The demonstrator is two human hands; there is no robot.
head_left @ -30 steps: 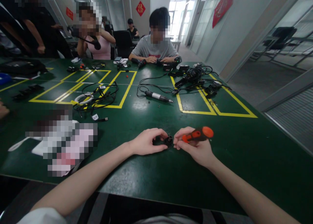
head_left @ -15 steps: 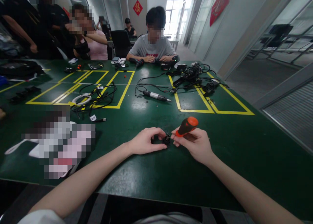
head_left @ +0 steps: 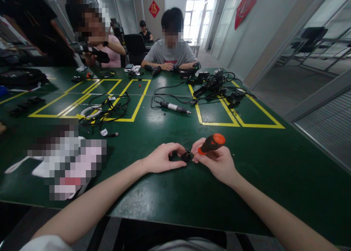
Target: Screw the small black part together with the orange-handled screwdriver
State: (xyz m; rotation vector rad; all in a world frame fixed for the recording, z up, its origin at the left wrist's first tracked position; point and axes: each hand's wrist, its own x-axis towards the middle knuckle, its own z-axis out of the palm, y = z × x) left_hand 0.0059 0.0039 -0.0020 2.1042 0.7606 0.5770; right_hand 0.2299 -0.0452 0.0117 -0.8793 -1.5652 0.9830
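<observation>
My left hand (head_left: 167,157) rests on the green table, thumb and fingers closed round a small black part (head_left: 187,156) with a round metal piece standing up from it. I cannot make out its exact kind. In my right hand (head_left: 219,163) is a screwdriver (head_left: 211,143) with a black and orange handle. It is tilted, the orange butt up and to the right, the other end down toward the black part. Fingers hide the screwdriver's shaft and tip, so I cannot tell whether it touches the part.
A pen-shaped electric screwdriver (head_left: 175,107) lies beyond my hands. Tangled black cables (head_left: 214,86) lie at the far right, more cables (head_left: 109,108) at left. Yellow tape (head_left: 219,124) marks the table (head_left: 153,199). Blurred-out items (head_left: 79,163) lie left. A person (head_left: 171,49) sits opposite.
My right hand has shifted slightly, and the screwdriver's handle leans a little further right and lower. My left hand stays put. At the back left, people have moved.
</observation>
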